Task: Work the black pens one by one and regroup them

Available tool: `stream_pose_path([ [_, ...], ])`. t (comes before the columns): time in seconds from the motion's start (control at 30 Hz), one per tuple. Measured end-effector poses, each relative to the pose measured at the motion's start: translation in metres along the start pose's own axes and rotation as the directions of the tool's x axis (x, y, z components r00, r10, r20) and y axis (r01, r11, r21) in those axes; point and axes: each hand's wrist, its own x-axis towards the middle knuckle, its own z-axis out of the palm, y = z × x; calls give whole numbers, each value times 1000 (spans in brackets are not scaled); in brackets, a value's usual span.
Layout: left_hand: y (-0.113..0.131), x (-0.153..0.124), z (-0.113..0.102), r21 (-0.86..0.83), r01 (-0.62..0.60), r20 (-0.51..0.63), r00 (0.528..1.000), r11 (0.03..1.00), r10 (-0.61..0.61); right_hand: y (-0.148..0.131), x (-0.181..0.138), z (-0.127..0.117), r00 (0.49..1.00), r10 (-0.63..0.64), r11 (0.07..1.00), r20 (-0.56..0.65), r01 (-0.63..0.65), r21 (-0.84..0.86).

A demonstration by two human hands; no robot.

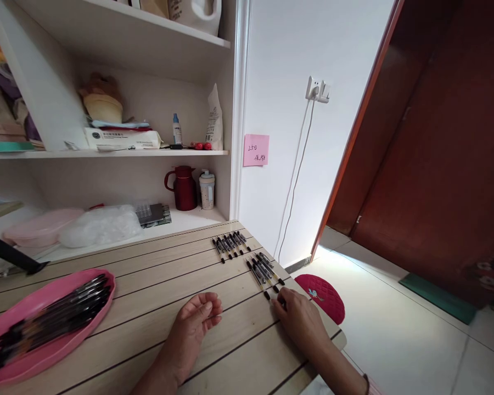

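My left hand (195,318) hovers above the middle of the table, palm turned inward. Its fingers are half curled and a little apart, with nothing visible in them. Near the table's right edge, my right hand (298,312) has its fingers bent together at the near ends of a group of black-capped pens (263,271). A dark spot shows between thumb and forefinger; what it is I cannot make out. Farther back, a second row of pens (230,245) lies side by side. At left, a pink oval tray (107,312) holds a pile of similar pens (61,312).
The slatted wooden table (156,307) ends at the right, above a red round stool seat (323,299). Behind it, white shelves (168,153) carry a red jug (185,189), a cup (207,189) and a plastic bag (101,226). A cord (298,170) hangs down the wall.
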Motion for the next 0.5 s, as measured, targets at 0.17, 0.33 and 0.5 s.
stream_pose_path([
  [0.17,-1,0,-1,92,-15,39,999,996,12,-2,-14,8,998,-42,999,-52,42,-1],
  [0.33,-6,3,0,279,-58,129,991,958,23,-3,-17,10,997,-21,1000,-80,22,18],
  [0.5,-10,1,0,400,-105,157,987,911,45,-5,-15,4,999,14,999,-48,-12,53],
])
